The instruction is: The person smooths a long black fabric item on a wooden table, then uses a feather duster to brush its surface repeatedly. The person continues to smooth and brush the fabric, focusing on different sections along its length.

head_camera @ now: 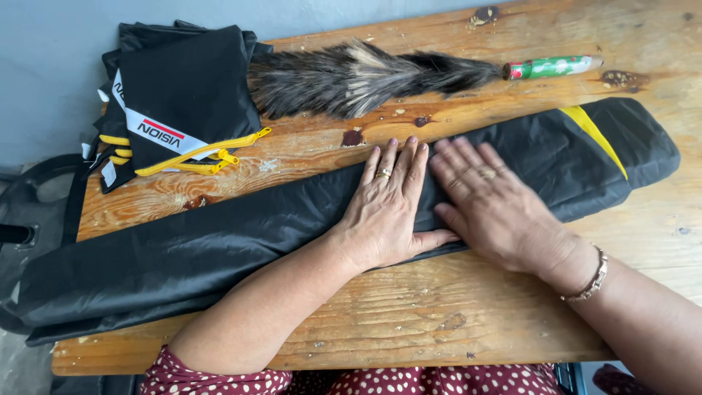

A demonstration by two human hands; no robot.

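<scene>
While both of my palms lie flat on the long black fabric cover [219, 249], nothing is actually gripped: my left hand [384, 208] is spread open with fingers together and thumb out to the side, and my right hand [490, 205] is just as open, pressing down beside it, the two nearly touching. The cover runs slantwise across the worn wooden table [439, 314], its left end hanging past the table edge, its right end carrying a yellow stripe [594, 135] (a narrow slanted band near the tip).

Beyond my fingertips, near the far side of the table, lies a feather duster [365, 77] with dark brown and pale plumes, its green and red patterned handle [552, 67] pointing right. It lies apart from the cover, with bare wood between. At the far left sits a stack of folded black fabric bags [183, 95], the top one showing a white label band with red and black print and a yellow zipper [205, 155] curling off its lower edge; more yellow edging peeks out of the layers below. A black strap or bag [29, 212] hangs off the table's left side, partly hidden.
</scene>
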